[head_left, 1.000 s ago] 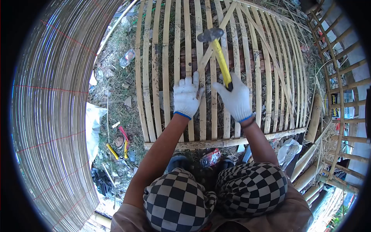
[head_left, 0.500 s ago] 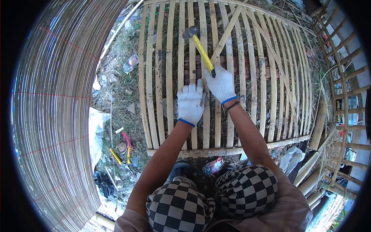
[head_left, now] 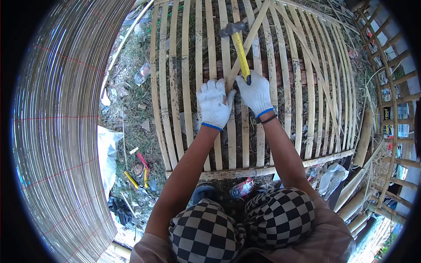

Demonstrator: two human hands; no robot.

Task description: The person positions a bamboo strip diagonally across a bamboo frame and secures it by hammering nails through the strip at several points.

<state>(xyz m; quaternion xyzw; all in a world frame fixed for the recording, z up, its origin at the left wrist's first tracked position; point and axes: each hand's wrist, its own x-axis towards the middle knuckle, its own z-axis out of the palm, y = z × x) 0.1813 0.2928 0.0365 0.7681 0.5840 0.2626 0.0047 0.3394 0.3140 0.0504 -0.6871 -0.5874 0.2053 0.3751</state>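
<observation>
In a white knit glove with a blue cuff, my right hand [head_left: 255,93] grips a hammer [head_left: 242,58] by the dark lower end of its yellow handle. The metal head points away from me, above the bamboo slats. My left hand [head_left: 215,105], gloved alike, rests on the slatted bamboo panel [head_left: 186,109]. Its fingers are curled, with the thumb side closed against the lower end of a diagonal bamboo strip [head_left: 251,41]. Part of that end is hidden by the glove. Beneath the slats, near both hands, lies a reddish-brown wooden piece [head_left: 285,78].
At left stands a blind of thin sticks tied with red thread [head_left: 66,118]. Yellow-handled tools [head_left: 131,179], a white sheet [head_left: 108,149] and litter lie on the ground. Bamboo poles [head_left: 351,188] and a lattice frame [head_left: 392,109] are at right. My checkered knees [head_left: 206,232] are near the panel edge.
The hammer head has swung to the right and slightly toward me, now lying more crosswise. My left hand has shifted a little, its fingers more curled. The view has moved slightly.
</observation>
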